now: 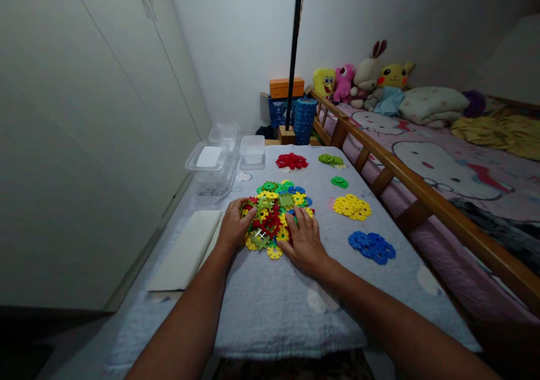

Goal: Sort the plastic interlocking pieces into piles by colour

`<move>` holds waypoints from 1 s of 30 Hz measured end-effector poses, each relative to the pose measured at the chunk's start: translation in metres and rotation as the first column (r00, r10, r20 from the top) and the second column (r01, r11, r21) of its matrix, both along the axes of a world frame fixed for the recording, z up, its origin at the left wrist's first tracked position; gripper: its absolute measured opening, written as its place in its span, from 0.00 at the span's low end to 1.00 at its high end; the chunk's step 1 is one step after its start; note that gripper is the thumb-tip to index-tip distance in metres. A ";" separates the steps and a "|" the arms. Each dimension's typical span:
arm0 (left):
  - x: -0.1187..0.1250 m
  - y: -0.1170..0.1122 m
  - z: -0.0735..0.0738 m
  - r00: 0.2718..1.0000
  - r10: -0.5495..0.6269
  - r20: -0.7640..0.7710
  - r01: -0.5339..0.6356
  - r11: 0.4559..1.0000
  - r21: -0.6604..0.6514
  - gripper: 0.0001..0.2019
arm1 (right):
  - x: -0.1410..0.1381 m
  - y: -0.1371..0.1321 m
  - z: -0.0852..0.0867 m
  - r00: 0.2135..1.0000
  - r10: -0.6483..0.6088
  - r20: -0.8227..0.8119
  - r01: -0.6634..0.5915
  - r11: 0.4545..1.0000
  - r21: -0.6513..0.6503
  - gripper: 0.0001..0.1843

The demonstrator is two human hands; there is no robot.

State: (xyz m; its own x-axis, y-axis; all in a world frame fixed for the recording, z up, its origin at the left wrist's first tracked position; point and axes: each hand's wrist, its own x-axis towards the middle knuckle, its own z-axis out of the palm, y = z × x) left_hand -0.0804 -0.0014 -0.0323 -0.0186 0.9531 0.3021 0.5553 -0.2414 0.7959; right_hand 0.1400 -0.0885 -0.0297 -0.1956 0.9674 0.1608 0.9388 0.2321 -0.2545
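Observation:
A mixed heap of flat notched plastic building pieces in red, yellow, green and blue lies in the middle of the cloth-covered table. My left hand rests against the heap's left side, thumb apart from the curved fingers, and some fingertips are hidden. On the heap's right side lies my right hand, open, with its fingers spread over the pieces. Sorted piles stand to the right and behind: red pieces, light green pieces, green discs, yellow discs and blue discs.
Clear plastic containers stand at the table's back left, one holding something white. A folded cream sheet lies left of my left forearm. A black pole rises behind the table. The wooden bed rail runs along the right.

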 end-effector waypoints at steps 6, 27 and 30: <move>0.000 0.001 -0.002 1.000 0.018 0.002 -0.018 0.999 0.030 0.18 | -0.017 0.020 -0.003 0.999 0.001 -0.037 0.001 0.998 0.061 0.36; 0.005 0.008 -0.005 0.999 0.037 -0.033 -0.035 0.997 0.063 0.17 | 0.010 0.116 0.041 0.998 0.023 -0.063 -0.020 0.999 0.046 0.12; 0.005 0.008 -0.003 0.998 0.044 -0.037 -0.042 0.998 0.057 0.16 | 0.015 0.125 0.036 0.989 0.077 -0.122 -0.064 0.992 0.111 0.08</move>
State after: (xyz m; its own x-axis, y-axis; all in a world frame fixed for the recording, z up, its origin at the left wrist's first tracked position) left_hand -0.0759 0.0068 -0.0357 -0.0468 0.9333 0.3560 0.5959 -0.2599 0.7598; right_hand 0.1548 0.0365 0.0068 -0.2345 0.9280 0.2896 0.8810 0.3288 -0.3402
